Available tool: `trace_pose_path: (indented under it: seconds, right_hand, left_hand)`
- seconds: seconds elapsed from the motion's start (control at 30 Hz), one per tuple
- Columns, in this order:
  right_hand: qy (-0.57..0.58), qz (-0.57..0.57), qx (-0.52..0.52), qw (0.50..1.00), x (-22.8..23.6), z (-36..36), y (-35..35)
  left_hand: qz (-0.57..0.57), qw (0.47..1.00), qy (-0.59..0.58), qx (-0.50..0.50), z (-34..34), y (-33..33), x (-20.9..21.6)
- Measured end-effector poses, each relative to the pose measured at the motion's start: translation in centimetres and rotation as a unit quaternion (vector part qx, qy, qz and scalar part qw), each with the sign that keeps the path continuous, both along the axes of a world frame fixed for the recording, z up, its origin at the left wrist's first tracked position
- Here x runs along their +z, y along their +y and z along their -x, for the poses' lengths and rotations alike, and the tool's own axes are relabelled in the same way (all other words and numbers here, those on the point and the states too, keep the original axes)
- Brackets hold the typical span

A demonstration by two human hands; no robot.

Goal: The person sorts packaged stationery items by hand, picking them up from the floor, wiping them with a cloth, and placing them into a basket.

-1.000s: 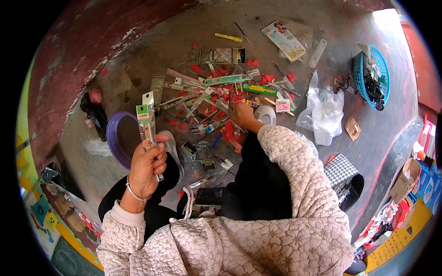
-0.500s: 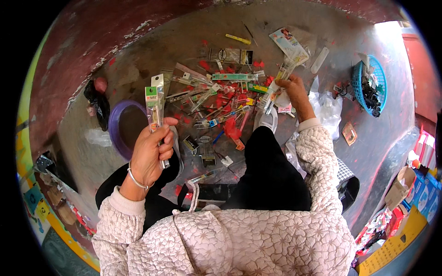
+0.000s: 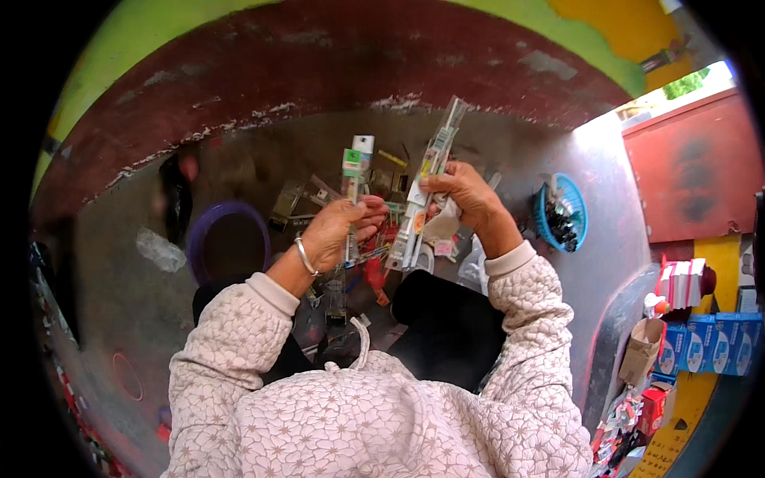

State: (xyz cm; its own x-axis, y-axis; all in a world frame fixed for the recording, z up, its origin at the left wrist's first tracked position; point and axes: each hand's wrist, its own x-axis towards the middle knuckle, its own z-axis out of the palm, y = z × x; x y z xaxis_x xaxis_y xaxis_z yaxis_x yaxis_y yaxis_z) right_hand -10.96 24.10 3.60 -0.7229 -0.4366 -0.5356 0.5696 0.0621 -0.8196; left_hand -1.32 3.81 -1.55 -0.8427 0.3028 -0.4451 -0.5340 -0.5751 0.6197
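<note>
My left hand (image 3: 328,229) holds upright a few slim clear packets (image 3: 352,169), one topped with a green header and another with a white one. Its thumb presses on them while the other fingers stretch toward the right. My right hand (image 3: 472,197) is closed round a bundle of long clear slim packets (image 3: 440,147), tilted up to the right. What lies inside the packets is too small to name. Crumpled whitish material (image 3: 443,226) shows just under the right hand; I cannot tell if it is held. Below both hands, more clear packets and red scraps (image 3: 374,277) lie on the floor.
A purple ring-shaped rim (image 3: 194,243) sits on the floor at the left, beside a crumpled clear bag (image 3: 159,251). On the right stands a blue basket (image 3: 582,209) with dark items. Blue boxes (image 3: 721,342) and an open carton (image 3: 642,350) stand farther right. A dark red wall (image 3: 335,64) rises ahead.
Both hands have come together in front of me, each with its packets. The right hand has lifted its bundle off the pile. The view has tilted up toward the wall.
</note>
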Motion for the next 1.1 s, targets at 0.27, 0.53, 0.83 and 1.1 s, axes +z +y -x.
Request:
trace_pose_path:
  seconds: [0.27, 0.53, 0.83, 1.1]
  right_hand:
    - [0.13, -0.051, -0.069, 0.988, 2.8, -4.6, -3.4]
    - [0.134, -0.026, -0.099, 0.986, 0.5, -6.7, -4.0]
    - [0.133, -0.001, -0.258, 0.957, 1.3, -4.5, -1.9]
    - [0.063, -0.023, 0.028, 0.997, 2.4, -6.4, -2.8]
  left_hand:
    - [-0.104, 0.981, 0.109, -0.124, -1.7, 0.9, 2.6]
    - [0.032, 0.986, 0.126, -0.105, -2.4, 0.0, 1.2]
    - [0.102, 0.985, 0.102, -0.091, -2.5, -1.1, 2.4]
    - [0.062, 0.995, 0.061, -0.039, -1.0, -2.0, 0.9]
